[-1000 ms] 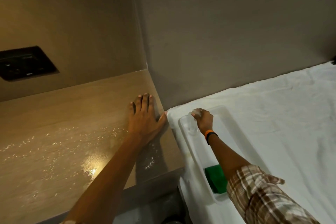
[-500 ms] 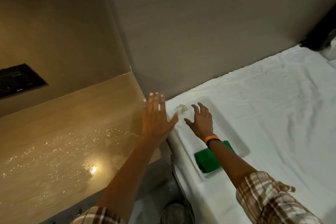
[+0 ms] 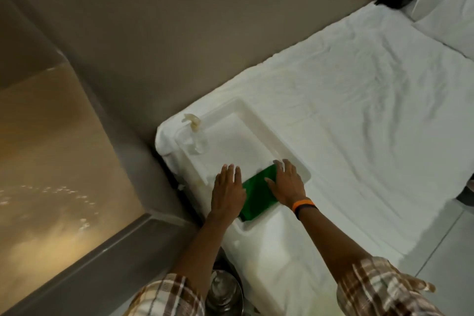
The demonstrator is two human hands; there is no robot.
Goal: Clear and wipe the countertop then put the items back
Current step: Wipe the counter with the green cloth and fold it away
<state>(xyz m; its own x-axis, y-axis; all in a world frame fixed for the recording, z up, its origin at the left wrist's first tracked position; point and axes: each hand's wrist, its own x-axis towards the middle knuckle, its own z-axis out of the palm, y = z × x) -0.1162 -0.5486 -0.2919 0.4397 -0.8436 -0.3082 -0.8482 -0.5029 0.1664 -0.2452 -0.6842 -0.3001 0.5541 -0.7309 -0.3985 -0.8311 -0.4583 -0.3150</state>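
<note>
Head: hands (image 3: 256, 188) flanking sponge (image 3: 257, 194), tray's (image 3: 266, 124) near edge.

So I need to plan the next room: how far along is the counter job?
The countertop looks cleared and shines with wet droplets, so wiping seems done or nearly so. In hand: both the left hand and right hand are open, reaching over the green sponge in the white tray on the bed. Putting items back remains.

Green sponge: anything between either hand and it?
No. The left hand and right hand flank the green sponge in the white tray, both open, seemingly touching its edges. The clear bottle stands farther back.
</note>
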